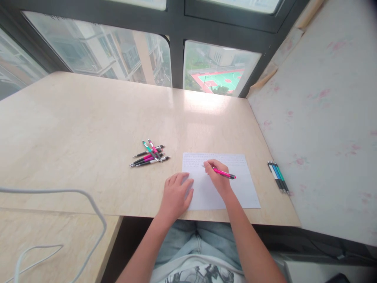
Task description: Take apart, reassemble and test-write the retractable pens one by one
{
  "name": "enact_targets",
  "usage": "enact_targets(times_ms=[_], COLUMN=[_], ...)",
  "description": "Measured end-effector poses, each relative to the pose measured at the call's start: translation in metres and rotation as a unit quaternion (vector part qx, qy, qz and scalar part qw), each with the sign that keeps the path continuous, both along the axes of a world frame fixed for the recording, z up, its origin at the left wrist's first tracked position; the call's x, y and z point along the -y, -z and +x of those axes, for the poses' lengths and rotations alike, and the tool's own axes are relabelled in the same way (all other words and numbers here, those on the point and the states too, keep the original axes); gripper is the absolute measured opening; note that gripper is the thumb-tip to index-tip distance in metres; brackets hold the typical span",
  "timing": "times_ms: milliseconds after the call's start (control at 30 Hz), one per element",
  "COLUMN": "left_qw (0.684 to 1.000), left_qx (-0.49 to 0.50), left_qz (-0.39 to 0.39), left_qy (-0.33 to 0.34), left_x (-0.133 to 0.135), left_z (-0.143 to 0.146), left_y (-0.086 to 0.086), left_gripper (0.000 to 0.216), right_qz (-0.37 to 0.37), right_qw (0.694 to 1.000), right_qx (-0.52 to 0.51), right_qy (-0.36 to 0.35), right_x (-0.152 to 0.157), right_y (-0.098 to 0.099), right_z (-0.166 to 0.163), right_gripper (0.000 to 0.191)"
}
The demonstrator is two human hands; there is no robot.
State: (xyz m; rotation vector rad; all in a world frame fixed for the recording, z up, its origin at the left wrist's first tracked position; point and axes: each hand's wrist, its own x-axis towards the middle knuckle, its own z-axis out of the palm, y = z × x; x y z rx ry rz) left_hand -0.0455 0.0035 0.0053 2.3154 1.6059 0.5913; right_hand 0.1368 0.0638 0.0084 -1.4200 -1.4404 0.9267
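Note:
Between the fingers of my right hand is a pink ballpoint pen, its tip at the lowest written line of a white sheet of paper. Several rows of small handwriting run across the top of the sheet; the words are too small to read. My left hand lies flat with its fingers spread, over the left edge of the paper and the desk beside it. To the left of the sheet, several pens in black, pink, purple and green lie in a crossed pile.
A row of pens in white, blue and green lies at the desk's right edge by the floral wall. A white cable loops at the lower left. Windows rise behind the desk.

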Motion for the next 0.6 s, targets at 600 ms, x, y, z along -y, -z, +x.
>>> enact_targets(times_ms=[600], left_qw=[0.999], left_qx=[0.019], left_qz=[-0.04], left_qy=[0.0], left_x=[-0.003], left_z=[-0.001], left_y=[0.0], left_gripper=[0.024], right_qz=[0.007], right_qw=[0.993], right_qx=[0.108], right_qy=[0.047], right_x=[-0.005], right_y=[0.018], right_z=[-0.01], right_gripper=[0.032])
